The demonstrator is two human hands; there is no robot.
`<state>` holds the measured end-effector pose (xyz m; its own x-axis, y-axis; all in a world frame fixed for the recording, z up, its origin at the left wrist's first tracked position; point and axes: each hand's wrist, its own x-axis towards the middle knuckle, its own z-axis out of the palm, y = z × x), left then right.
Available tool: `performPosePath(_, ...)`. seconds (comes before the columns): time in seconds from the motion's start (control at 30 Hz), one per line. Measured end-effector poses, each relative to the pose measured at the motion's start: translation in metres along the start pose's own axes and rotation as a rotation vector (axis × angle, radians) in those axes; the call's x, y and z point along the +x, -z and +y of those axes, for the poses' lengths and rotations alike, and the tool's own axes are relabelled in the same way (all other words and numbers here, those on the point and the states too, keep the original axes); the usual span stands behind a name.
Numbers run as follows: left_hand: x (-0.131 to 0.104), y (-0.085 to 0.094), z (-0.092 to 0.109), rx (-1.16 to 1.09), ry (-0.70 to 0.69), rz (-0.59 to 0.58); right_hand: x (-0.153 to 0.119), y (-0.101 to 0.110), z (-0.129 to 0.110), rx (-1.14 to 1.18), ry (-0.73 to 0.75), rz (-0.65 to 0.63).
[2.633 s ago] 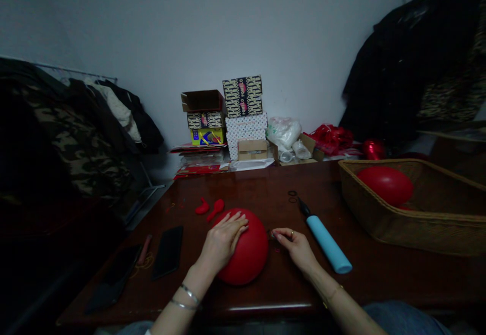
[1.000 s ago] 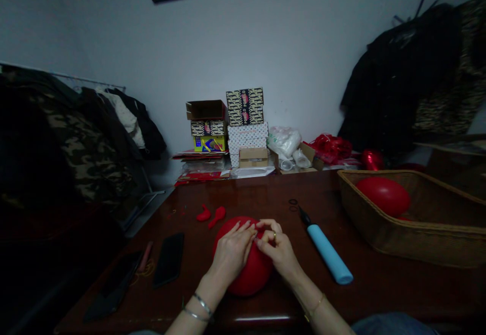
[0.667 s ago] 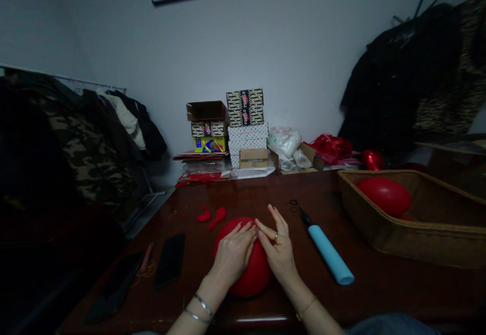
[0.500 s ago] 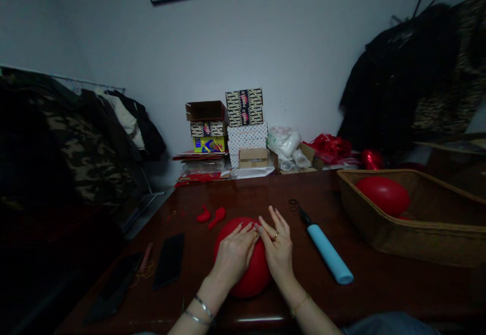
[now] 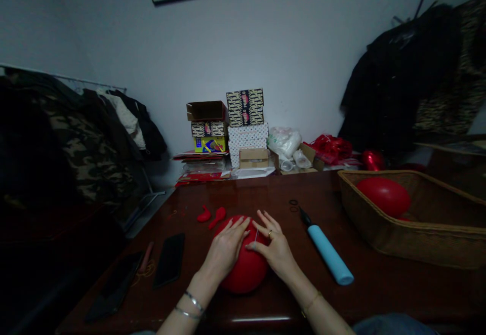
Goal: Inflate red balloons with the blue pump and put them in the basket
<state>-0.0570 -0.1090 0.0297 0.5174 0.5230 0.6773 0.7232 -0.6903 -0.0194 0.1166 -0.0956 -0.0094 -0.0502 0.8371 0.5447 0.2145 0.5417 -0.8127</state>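
A round, inflated red balloon [image 5: 246, 269] rests on the table under both my hands. My left hand [image 5: 228, 244] lies over its upper left side, fingers bent toward the top, where the balloon's neck is hidden. On the right side, my right hand [image 5: 271, 244] has its thumb and fingers spread apart. Between that thumb and the fingers runs a thin pale band [image 5: 256, 235], stretched taut; its far ends are hard to make out. Two limp red balloons, one curled [image 5: 204, 214] and one straighter [image 5: 217, 217], lie just beyond my left hand.
To the right lies a light blue hand pump [image 5: 329, 254] with a black nozzle, near dark rings [image 5: 293, 206]. A wicker basket [image 5: 410, 244] holding an inflated red balloon [image 5: 383, 196] stands beyond it. Two dark phones [image 5: 169, 260] and yellowish bands [image 5: 146, 270] are at left.
My right thumb has moved down and away from the fingers, and a pale band now shows stretched between them. Both hands have drawn slightly apart at the balloon's top.
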Motion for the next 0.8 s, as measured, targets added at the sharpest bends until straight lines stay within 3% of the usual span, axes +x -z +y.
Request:
performPosePath(0.3,0.001,0.011,-0.001,-0.133,0.130,-0.015,0.010,-0.013,-0.024,-0.045,0.082,-0.117)
performPosePath(0.6,0.001,0.012,0.015,-0.190,0.223,-0.017,0.013,-0.028,-0.029,-0.064,0.085,-0.082)
performPosePath(0.8,-0.002,0.014,0.014,-0.143,0.190,-0.018,0.012,-0.029,-0.027,-0.056,0.053,-0.081)
